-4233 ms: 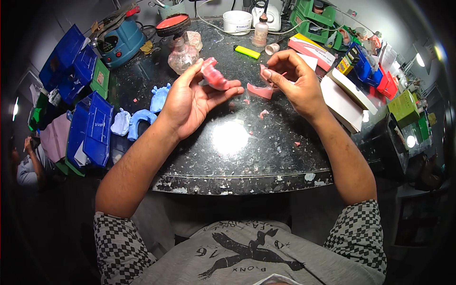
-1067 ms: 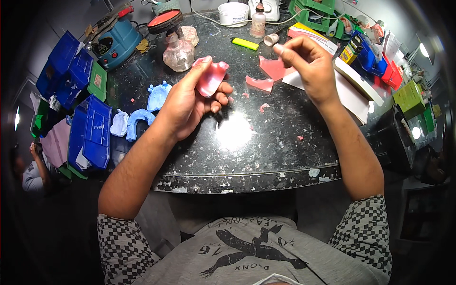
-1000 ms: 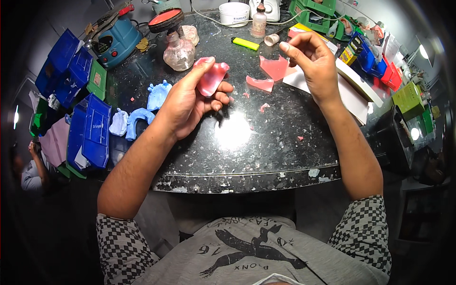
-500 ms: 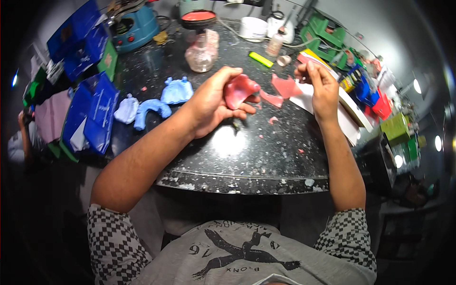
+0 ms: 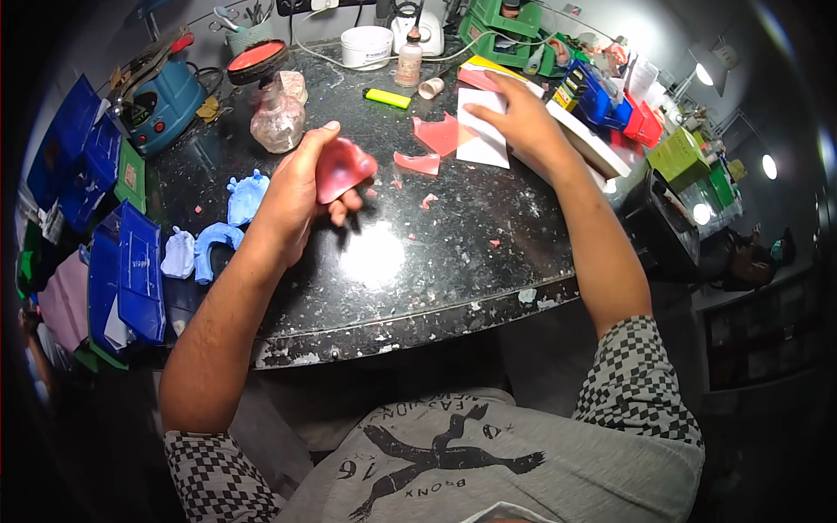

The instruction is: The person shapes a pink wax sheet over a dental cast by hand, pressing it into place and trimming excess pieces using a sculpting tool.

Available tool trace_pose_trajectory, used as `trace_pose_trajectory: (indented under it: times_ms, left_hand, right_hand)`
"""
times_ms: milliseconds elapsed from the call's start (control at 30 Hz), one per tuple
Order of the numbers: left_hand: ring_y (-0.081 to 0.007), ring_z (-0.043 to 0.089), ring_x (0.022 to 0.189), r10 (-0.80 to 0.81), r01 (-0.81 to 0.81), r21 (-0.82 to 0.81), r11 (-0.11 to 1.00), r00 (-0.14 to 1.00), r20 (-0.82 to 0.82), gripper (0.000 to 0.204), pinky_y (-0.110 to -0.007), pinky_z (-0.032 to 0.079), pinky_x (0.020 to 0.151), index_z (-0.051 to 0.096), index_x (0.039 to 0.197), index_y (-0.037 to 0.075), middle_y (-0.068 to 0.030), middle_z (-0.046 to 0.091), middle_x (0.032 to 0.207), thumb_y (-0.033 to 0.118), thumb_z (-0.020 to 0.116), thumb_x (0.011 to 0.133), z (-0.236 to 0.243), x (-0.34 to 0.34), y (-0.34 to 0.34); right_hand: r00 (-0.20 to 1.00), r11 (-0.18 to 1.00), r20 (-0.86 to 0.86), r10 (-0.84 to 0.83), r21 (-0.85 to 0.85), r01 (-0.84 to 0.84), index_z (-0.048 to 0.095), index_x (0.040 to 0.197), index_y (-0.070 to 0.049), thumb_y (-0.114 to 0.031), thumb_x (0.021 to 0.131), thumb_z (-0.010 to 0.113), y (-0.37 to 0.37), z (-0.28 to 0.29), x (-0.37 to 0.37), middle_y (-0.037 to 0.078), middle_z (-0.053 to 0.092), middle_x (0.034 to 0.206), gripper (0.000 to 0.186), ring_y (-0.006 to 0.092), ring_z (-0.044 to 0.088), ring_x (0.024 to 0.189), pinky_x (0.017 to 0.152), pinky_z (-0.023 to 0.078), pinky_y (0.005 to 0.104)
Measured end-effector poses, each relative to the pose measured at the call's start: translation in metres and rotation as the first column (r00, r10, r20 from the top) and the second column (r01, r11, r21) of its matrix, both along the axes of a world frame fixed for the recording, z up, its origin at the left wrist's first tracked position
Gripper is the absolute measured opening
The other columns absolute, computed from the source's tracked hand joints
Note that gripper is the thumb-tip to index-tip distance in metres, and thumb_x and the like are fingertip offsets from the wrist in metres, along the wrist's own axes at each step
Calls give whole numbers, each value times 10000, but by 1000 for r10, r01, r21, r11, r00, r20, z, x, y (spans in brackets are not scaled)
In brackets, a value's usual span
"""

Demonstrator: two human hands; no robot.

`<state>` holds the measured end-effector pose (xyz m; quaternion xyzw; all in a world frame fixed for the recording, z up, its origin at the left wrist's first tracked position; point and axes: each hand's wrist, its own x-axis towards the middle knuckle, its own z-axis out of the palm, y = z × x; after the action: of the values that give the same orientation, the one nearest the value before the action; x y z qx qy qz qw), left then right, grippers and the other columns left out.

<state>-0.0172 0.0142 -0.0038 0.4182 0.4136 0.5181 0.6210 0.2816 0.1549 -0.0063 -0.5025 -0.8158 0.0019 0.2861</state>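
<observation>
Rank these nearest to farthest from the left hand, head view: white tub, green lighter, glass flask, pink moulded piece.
1. Pink moulded piece: held in the left hand.
2. Glass flask: past the hand, leftward.
3. Green lighter: farther, rightward.
4. White tub: farthest back.

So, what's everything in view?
Bench: 1, black, centre
Moulded piece: 1, pink, centre-left
Flat pieces: 2 larger, pink, middle
Sheet: 1, white, right
Shaped pieces: 3, blue, left
Lighter: 1, lime, rear
Flask: 1, clear, rear left
Tub: 1, white, rear
Bottle: 1, pinkish, rear
Machine: 1, teal, left
Boxes: several, blue, both sides
Bins: several, green, rear right
Other clutter: uncounted, mixed, right
Shirt: 1, grey, bottom
Left hand: 1, bare, around moulded piece
Right hand: 1, bare, at sheet
</observation>
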Motion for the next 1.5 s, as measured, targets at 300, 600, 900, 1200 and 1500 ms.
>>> trace_pose_trajectory:
  times_ms: [300, 600, 900, 1200, 1500]
  left_hand:
    - [-105, 564, 454, 35, -39, -15, 999, 969, -244, 427, -209, 339, 344, 595, 844, 78, -79, 673, 754, 485, 529, 954, 4, -11, 1]
    - [-111, 611, 545, -35, 44, 49, 998, 983, -178, 441, -219, 385, 394, 618, 913, 53, -73, 688, 805, 476, 508, 969, 6, -5, -2]
    - [-124, 623, 619, -41, 41, -9, 999, 997, -69, 390, -216, 432, 470, 612, 927, 46, -85, 689, 850, 425, 532, 967, 9, 7, -9]
    - [-90, 504, 655, -270, 263, 90, 961, 959, 88, 321, -236, 373, 578, 548, 889, 143, 4, 560, 721, 460, 505, 926, 10, -8, -5]
    - [-138, 583, 874, -274, 222, 341, 914, 955, 113, 328, -260, 448, 744, 545, 1041, 80, -84, 599, 997, 381, 579, 917, 4, -9, -3]
  right_hand:
    - [984, 939, -137, 116, -308, -153, 655, 1219, -2, -338, 953, 631, -27, 102, 4, 105, 695, 1166, 429, 201, 620, 1119, 1007, 449, 328]
    - [986, 905, 135, -94, -402, 141, 279, 1514, -24, -544, 798, 737, -70, 8, 87, 256, 447, 1428, 997, 355, 456, 1316, 1110, 332, 364]
    - [888, 939, 430, -161, -212, 273, 517, 1378, -84, -540, 694, 807, -105, 38, 125, 179, 495, 1370, 871, 349, 504, 1255, 1040, 422, 405]
    - [937, 957, 347, -45, -254, 140, 724, 946, -44, -254, 740, 807, -8, 23, 89, 132, 729, 891, 306, 259, 706, 830, 744, 536, 354]
    - [928, 971, 373, -2, -222, 91, 720, 846, -41, -149, 734, 728, 8, 25, 81, 159, 704, 783, 156, 288, 694, 735, 702, 534, 397]
